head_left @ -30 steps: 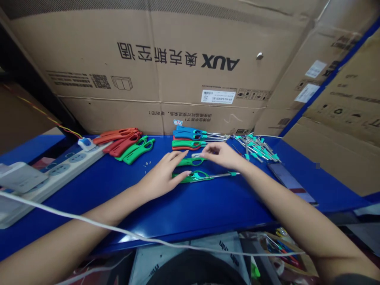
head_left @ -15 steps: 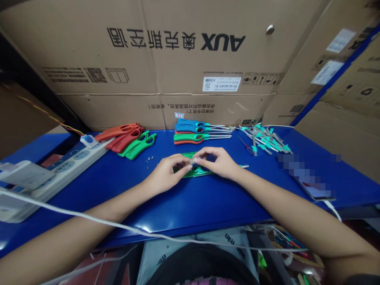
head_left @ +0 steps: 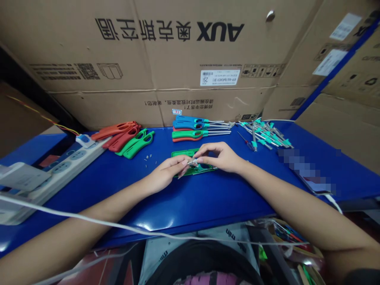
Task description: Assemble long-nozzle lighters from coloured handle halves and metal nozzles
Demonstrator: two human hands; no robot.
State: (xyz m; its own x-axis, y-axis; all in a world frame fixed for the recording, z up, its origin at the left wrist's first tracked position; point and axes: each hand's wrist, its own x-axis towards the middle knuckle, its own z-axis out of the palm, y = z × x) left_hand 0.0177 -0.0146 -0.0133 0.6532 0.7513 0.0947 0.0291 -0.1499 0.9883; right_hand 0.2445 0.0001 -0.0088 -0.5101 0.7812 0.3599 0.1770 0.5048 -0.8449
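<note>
My left hand (head_left: pixel 170 170) is closed, its thumb and fingers pinching a small pale, silvery part (head_left: pixel 192 161) too tiny to name for sure. The fingertips of my right hand (head_left: pixel 218 156) close on the other end of the same part. Just beneath my hands lies a green lighter casing (head_left: pixel 181 153) on the blue table (head_left: pixel 166 209), partly covered by my fingers. Several tiny metal pins (head_left: pixel 148 157) lie left of my left hand. Beyond my hands, blue, green and red long-nosed lighters (head_left: pixel 190 135) are stacked with their metal tubes pointing right.
Red and green lighter handles (head_left: pixel 135 145) lie at the left beside a white power strip (head_left: pixel 78 154). Metal tubes with teal ends (head_left: pixel 267 136) are heaped at the right, near a small screwdriver (head_left: pixel 247 141) and a phone (head_left: pixel 308 174). A white cable (head_left: pixel 124 226) crosses in front.
My hands stay together over the casing, the small part still between them. My left fingers have turned and straightened somewhat, and my right fingers have shifted on the part. The view has tilted slightly.
</note>
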